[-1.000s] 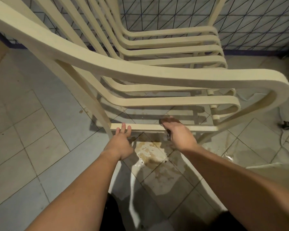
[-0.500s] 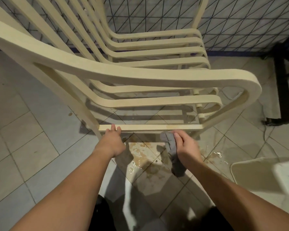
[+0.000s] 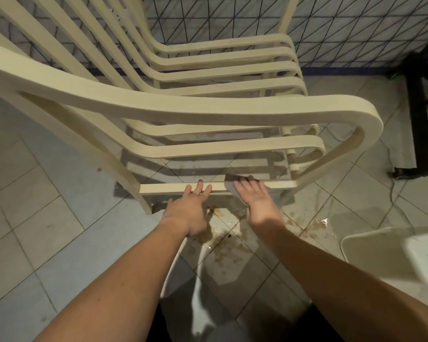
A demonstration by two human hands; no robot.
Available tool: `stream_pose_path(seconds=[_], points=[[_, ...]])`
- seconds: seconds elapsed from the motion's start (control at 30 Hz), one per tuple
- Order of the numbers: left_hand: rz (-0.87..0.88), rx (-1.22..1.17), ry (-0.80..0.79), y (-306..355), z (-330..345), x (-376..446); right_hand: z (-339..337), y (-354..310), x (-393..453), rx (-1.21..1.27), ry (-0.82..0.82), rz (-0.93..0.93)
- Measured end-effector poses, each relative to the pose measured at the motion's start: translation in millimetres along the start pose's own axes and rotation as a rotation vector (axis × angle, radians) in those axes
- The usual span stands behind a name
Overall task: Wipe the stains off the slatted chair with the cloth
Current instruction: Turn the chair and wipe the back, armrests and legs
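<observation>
A cream slatted chair (image 3: 208, 114) fills the upper view, seen from its side, armrest curving across the middle. Its low side rail (image 3: 163, 188) runs just above the floor. My left hand (image 3: 188, 211) rests its fingers on top of that rail, fingers apart, holding nothing. My right hand (image 3: 257, 201) lies flat on the rail a little to the right and presses a grey cloth (image 3: 230, 182) against it. Only the cloth's left edge and top show past my fingers.
Brown stains and a wet patch (image 3: 223, 243) spread over the tiled floor under my hands. A pale basin (image 3: 381, 253) sits at the right edge. A black stand (image 3: 420, 124) and a thin cable (image 3: 391, 188) lie at the right. A tiled wall (image 3: 356, 28) is behind.
My right hand has lifted the hanging cloth from below the rail and flattened it onto the rail's top. My left hand stayed on the rail, now closer to the right hand.
</observation>
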State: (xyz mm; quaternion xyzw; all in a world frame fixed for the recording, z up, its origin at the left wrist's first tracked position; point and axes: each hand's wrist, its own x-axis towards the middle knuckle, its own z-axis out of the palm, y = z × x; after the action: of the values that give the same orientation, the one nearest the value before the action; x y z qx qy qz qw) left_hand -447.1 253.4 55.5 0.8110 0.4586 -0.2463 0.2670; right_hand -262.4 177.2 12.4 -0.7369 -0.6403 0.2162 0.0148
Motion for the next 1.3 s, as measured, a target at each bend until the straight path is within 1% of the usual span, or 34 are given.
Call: stream_pose_path(seconds=[0.03, 0.07, 0.1, 0.13, 0.2, 0.27, 0.3, 0.33, 0.37, 0.4, 0.47, 0.5, 0.53, 0.57, 0.63, 0.67, 0.7, 0.77, 0.83, 0.9, 0.93, 0.97, 1.07, 1.1, 1.17, 1.3], points=[[-0.006, -0.010, -0.006, -0.8, -0.4, 1.1, 4.9, -1.8, -8.1, -0.019, -0.017, -0.093], [-0.008, -0.024, -0.014, -1.3, -0.3, 1.8, 7.6, -3.2, -17.0, -0.035, 0.013, -0.195], [-0.009, -0.041, -0.019, -1.4, 0.1, 2.6, 9.6, -1.3, -25.3, 0.015, 0.070, -0.242], [-0.009, -0.059, -0.024, -1.8, 0.4, 3.4, 3.9, -1.7, -32.6, 0.125, 0.129, -0.193], [-0.005, -0.084, -0.030, -3.3, -0.6, 4.9, -11.7, 0.3, -31.1, 0.265, 0.206, 0.063], [-0.005, -0.091, -0.043, -4.5, -1.9, 5.6, -14.3, 4.6, -20.5, 0.297, 0.311, 0.267], [-0.007, -0.090, -0.048, -4.3, -1.6, 5.5, -12.9, 3.8, -15.2, 0.272, 0.342, 0.283], [-0.009, -0.089, -0.049, -3.8, -1.2, 5.8, -8.9, 0.7, -13.9, 0.219, 0.314, 0.231], [-0.011, -0.089, -0.049, -3.2, -0.5, 6.2, -1.8, -3.3, -13.1, 0.181, 0.264, 0.129], [-0.013, -0.090, -0.050, -2.6, -0.1, 6.6, 6.6, -8.7, -13.0, 0.173, 0.196, 0.026], [-0.019, -0.095, -0.054, -1.6, 0.0, 6.9, 15.8, -17.6, -19.1, 0.221, 0.087, -0.107], [-0.019, -0.098, -0.057, -1.2, 0.1, 6.8, 15.2, -17.9, -21.4, 0.214, 0.098, -0.143], [-0.016, -0.101, -0.059, -0.8, 0.3, 6.9, 11.6, -16.5, -23.3, 0.206, 0.153, -0.131], [-0.014, -0.103, -0.058, -0.3, 0.0, 6.7, 4.7, -14.2, -24.2, 0.217, 0.249, -0.077], [-0.007, -0.106, -0.053, -0.3, -0.6, 5.8, -11.7, -2.0, -19.0, 0.212, 0.435, 0.072], [-0.004, -0.104, -0.052, -0.5, -0.5, 5.4, -20.1, 6.7, -17.5, 0.164, 0.464, 0.116], [-0.002, -0.099, -0.053, -1.0, -0.1, 4.9, -26.6, 13.9, -16.8, 0.111, 0.442, 0.149], [0.001, -0.090, -0.054, -2.3, 1.3, 5.6, -26.8, 22.5, -20.5, 0.069, 0.316, 0.184], [0.000, -0.095, -0.051, -3.2, 2.9, 7.9, -20.0, 22.1, -32.8, 0.017, 0.235, 0.160], [-0.004, -0.089, -0.051, -3.9, 3.0, 8.8, -3.3, 20.9, -46.4, -0.063, 0.250, 0.045], [-0.006, -0.084, -0.054, -3.9, 3.2, 8.7, 1.4, 19.0, -54.0, -0.057, 0.268, -0.012], [-0.007, -0.080, -0.057, -3.2, 3.1, 8.4, 3.8, 17.4, -58.7, -0.029, 0.320, -0.047], [-0.015, -0.070, -0.065, -2.4, 1.7, 8.4, -24.3, 20.2, -49.7, -0.026, 0.411, -0.054], [-0.016, -0.068, -0.073, -1.5, 0.6, 8.1, -36.7, 22.9, -40.7, -0.027, 0.398, -0.025], [-0.021, -0.074, -0.083, 1.0, -1.1, 6.0, -50.6, 29.8, -22.8, -0.143, 0.328, 0.057], [-0.030, -0.103, -0.086, 3.2, -2.6, 5.3, -28.0, 33.5, -34.2, -0.204, 0.181, 0.241]])
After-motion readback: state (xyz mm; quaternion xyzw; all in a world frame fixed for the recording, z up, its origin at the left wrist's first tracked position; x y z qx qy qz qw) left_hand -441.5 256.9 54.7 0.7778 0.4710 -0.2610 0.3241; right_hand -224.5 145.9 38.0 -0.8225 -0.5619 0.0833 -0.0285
